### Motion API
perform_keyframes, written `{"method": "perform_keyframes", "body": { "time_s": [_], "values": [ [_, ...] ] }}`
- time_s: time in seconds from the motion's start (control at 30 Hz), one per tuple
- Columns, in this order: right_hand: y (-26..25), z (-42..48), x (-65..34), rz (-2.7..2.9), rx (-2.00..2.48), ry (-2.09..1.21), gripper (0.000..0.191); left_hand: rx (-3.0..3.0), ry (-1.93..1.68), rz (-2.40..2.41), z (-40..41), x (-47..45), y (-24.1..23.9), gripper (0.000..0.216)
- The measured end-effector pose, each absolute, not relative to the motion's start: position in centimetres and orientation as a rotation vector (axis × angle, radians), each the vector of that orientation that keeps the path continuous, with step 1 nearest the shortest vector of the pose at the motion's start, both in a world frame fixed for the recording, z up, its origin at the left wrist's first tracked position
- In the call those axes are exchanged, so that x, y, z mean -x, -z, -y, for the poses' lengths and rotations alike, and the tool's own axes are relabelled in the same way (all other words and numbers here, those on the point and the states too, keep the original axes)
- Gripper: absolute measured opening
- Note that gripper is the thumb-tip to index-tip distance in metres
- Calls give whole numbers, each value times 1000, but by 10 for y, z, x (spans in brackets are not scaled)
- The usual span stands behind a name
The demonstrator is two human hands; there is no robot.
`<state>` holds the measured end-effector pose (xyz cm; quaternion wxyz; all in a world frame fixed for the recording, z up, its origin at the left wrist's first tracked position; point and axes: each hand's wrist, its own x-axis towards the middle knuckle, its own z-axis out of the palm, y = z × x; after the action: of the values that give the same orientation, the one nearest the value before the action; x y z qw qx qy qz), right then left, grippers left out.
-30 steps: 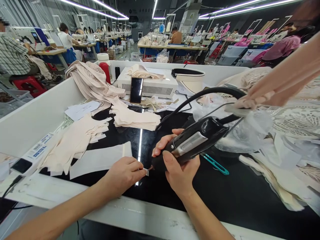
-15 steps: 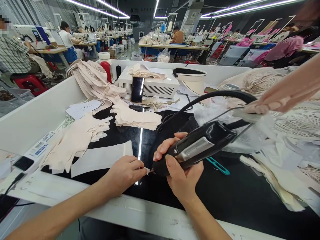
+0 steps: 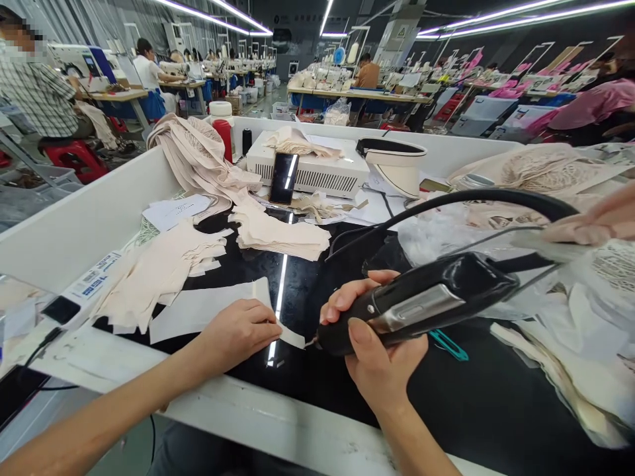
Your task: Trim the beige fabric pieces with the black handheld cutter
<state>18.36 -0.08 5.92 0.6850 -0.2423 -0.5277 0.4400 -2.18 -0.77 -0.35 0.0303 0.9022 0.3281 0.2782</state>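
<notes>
My right hand [image 3: 381,370] is wrapped round a black corded handheld tool [image 3: 421,304] with a silver plate along its side. The tool's thin tip points left and reaches the end of a narrow white fabric strip [image 3: 292,336]. Whether the tip presses on the strip or only meets its edge I cannot tell. My left hand [image 3: 243,334] pinches the strip's other end, its fingers closed and low over the black table top [image 3: 297,383]. Just behind that hand lies a wider white fabric piece [image 3: 203,307].
Beige cut pieces [image 3: 163,264] lie left, and another stack [image 3: 282,231] lies further back. A propped phone [image 3: 284,178] leans before a white vented box [image 3: 312,168]. At right another person's hand [image 3: 575,231] is by the tool's black cord [image 3: 461,196]. A teal snipper-like tool [image 3: 449,345] lies right.
More of the strip shows between my left fingers and the tool tip. The tool and my right hand have shifted right in view. The other person's hand has moved right too.
</notes>
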Motion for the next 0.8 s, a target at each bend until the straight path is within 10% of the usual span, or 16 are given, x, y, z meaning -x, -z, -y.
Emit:
{"method": "perform_keyframes", "body": {
  "time_s": [0.8],
  "values": [
    [-64,-21,-161,1124,571,-938,36,-2792,-883,-1034,8,12,13,12]
  ]
}}
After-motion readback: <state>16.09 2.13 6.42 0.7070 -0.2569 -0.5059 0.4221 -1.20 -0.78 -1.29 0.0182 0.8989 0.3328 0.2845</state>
